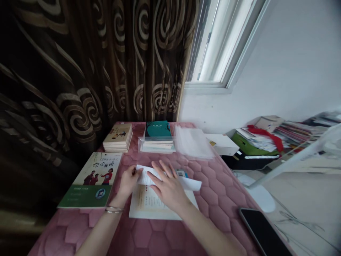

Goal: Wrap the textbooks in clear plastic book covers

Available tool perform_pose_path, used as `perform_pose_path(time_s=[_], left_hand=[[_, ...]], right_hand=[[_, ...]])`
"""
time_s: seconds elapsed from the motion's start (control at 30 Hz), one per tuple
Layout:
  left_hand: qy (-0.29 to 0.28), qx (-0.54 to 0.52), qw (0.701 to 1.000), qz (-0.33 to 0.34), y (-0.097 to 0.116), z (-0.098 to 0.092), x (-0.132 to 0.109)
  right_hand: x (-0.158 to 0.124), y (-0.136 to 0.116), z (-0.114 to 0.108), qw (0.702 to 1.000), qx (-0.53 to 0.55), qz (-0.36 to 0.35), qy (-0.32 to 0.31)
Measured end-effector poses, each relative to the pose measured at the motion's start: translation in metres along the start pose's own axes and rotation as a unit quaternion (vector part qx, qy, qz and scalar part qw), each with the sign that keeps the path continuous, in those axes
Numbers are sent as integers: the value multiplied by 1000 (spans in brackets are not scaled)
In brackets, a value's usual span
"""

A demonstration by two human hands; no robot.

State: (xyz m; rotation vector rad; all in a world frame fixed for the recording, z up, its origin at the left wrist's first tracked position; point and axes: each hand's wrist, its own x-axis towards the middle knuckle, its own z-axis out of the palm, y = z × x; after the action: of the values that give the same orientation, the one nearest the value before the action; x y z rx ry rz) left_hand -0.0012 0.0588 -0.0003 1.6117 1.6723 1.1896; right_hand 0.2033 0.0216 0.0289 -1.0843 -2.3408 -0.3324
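Note:
In the head view, my left hand (130, 181) pinches the left end of a folded white paper strip (193, 184). My right hand (167, 183) lies over the middle of that strip with its fingers spread, palm down. Beneath the strip is a pale book (144, 209) with printed text and a column of red marks. A small blue and white patch with what looks like a barcode shows just beyond my right fingers. Both hands cover parts of the strip and the book.
A book with a green lower cover (92, 181) lies left. Farther back are a stack of small books (117, 138), teal-topped books (157, 130) and clear plastic sleeves (193, 142). A phone (263, 231) lies at the right edge of the pink table cover (151, 236).

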Motion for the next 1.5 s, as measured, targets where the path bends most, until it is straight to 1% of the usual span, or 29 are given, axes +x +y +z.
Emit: perform_pose_path(time_s=[0.07, 0.13, 0.23, 0.3, 0.37, 0.5, 0.6, 0.7, 0.8, 0.87, 0.97, 1.07, 1.17, 1.3, 1.43, 1.5], left_hand=[[-18, -15, 999, -24, 0, 4, 14], [-17, -13, 999, -49, -4, 5, 27], [23, -6, 997, -78, -15, 7, 49], [47, -7, 994, -103, -21, 8, 69], [51, -19, 990, -129, -27, 12, 90], [25, -68, 982, -174, -32, 22, 126], [9, -120, 973, -197, -32, 29, 140], [-5, -170, 963, -207, -27, 34, 145], [-8, -216, 956, -197, -17, 36, 142], [-19, -252, 951, -177, -9, 33, 133], [-44, -297, 943, -143, 2, 23, 113], [-61, -328, 935, -115, 8, 14, 91], [-72, -356, 924, -116, 6, 10, 74], [-67, -386, 912, -123, -2, 10, 59], [-49, -374, 920, -101, -8, 10, 47], [-55, -370, 922, -99, -10, 9, 41]], right_hand=[[12, -5, 16, 1000, 4, 12, -23], [15, -4, 32, 998, 5, 38, -44], [9, 1, 49, 996, 3, 72, -59], [4, 2, 55, 996, 4, 78, -52], [-1, 1, 59, 997, 9, 71, -36], [-5, -1, 62, 998, 22, 59, -9], [-4, -2, 60, 999, 22, 50, -7], [-3, -1, 57, 999, 15, 40, -13], [-1, 0, 55, 999, 8, 36, -8], [1, 0, 53, 1000, 1, 30, 4], [4, 1, 50, 999, -14, 23, 30], [7, 0, 46, 998, -26, 26, 56], [7, -3, 43, 997, -26, 37, 62], [6, -7, 41, 998, -24, 38, 42], [7, -11, 44, 999, -26, 22, 36], [7, -14, 48, 999, -20, 16, 36]])
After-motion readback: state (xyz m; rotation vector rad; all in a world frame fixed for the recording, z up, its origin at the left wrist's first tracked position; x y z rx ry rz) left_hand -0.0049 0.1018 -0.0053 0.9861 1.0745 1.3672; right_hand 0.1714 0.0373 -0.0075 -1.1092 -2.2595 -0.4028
